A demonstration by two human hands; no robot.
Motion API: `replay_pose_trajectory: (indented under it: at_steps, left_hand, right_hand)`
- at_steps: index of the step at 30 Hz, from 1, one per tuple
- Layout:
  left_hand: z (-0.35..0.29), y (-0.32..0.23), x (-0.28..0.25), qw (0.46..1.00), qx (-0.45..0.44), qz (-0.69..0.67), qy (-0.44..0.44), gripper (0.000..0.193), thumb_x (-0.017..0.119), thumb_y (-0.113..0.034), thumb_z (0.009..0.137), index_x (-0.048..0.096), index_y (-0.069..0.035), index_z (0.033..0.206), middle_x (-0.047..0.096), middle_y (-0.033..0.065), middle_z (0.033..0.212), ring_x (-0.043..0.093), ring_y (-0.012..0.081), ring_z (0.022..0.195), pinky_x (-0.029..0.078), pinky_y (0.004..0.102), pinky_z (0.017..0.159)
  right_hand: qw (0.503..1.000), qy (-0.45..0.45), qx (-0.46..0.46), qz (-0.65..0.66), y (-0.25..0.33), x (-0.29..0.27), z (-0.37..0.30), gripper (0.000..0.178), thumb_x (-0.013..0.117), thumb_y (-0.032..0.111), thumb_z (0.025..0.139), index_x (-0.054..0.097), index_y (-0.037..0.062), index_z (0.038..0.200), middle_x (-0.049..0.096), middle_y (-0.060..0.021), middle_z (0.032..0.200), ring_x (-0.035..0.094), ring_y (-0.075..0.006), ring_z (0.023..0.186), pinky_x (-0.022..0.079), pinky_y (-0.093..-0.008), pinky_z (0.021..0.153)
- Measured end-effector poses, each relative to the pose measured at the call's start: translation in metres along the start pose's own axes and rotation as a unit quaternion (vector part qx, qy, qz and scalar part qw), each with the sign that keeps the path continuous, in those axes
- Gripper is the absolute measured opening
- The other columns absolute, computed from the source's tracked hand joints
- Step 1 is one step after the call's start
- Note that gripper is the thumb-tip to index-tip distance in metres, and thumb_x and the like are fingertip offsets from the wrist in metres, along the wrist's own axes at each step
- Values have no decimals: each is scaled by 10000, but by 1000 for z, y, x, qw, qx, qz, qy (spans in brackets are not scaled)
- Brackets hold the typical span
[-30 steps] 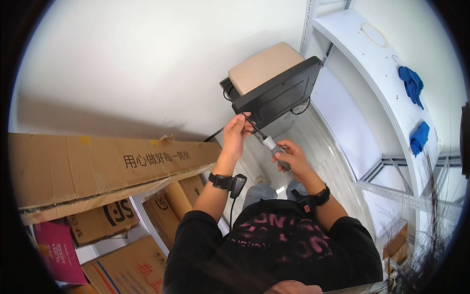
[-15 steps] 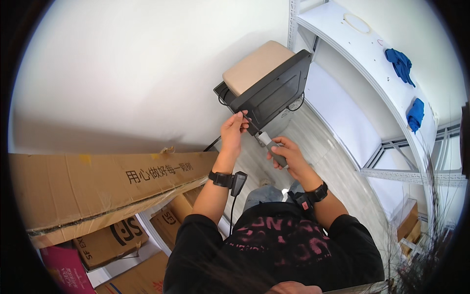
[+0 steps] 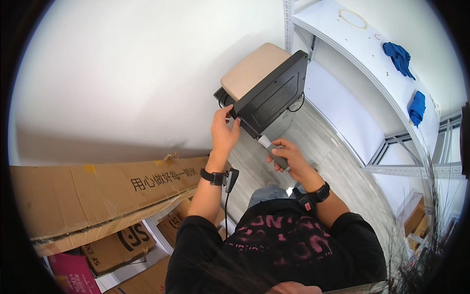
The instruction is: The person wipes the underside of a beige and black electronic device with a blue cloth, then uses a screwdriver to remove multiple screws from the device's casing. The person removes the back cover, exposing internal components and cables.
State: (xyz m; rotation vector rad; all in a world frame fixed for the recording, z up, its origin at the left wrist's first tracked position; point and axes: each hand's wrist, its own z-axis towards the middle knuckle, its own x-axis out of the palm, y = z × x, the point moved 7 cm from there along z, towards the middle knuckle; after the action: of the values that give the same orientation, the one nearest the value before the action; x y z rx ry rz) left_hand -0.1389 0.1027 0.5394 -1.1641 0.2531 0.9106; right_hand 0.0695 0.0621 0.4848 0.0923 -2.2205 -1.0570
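while my right hand (image 3: 295,158) grips one grey-handled tool (image 3: 265,141), which points up at the low edge of one black panel (image 3: 271,93), my left hand (image 3: 224,133) has its thumb and finger at the panel's near corner. i can't tell if they pinch it. one tan block (image 3: 252,71) sits behind the panel. two blue cloths (image 3: 397,56) lie on the white shelf (image 3: 329,18) to my right. one long brown box (image 3: 98,198) fills my left side, with dark writing on it. pink letters are on my black shirt (image 3: 289,274). dark strands (image 3: 422,272) get in my way, low on the right.
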Motion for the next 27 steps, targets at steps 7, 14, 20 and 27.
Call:
replay_pose_trajectory:
  at_steps: [7,14,20,27]
  left_hand:
    - [10,-6,3,1000,0,0,26,357,670,58,688,562,-5,1022,600,100,890,612,201,744,516,302,661]
    - [11,6,6,999,-38,-16,33,280,662,82,684,567,16,940,620,102,850,636,172,758,552,288,670]
    - [12,5,8,998,-57,-14,33,245,668,67,681,563,25,899,637,104,819,643,171,744,558,293,679]
    - [12,5,7,996,-77,-21,31,283,668,48,655,576,11,920,625,107,828,629,190,737,540,302,666]
  right_hand:
    - [1000,-11,5,-24,5,-5,-4,301,574,198,863,505,36,1107,645,-77,781,548,-104,497,384,-218,414]
    - [994,-46,-19,-100,5,-1,-7,304,607,187,848,510,45,1099,602,-47,766,510,-104,508,390,-247,460]
    - [970,-86,-113,-197,9,0,-12,301,636,160,816,518,25,1059,579,-51,751,483,-109,504,406,-266,472]
    - [992,-56,-33,-110,3,-4,-10,283,620,172,832,521,49,1067,599,-46,765,500,-99,497,383,-250,453]
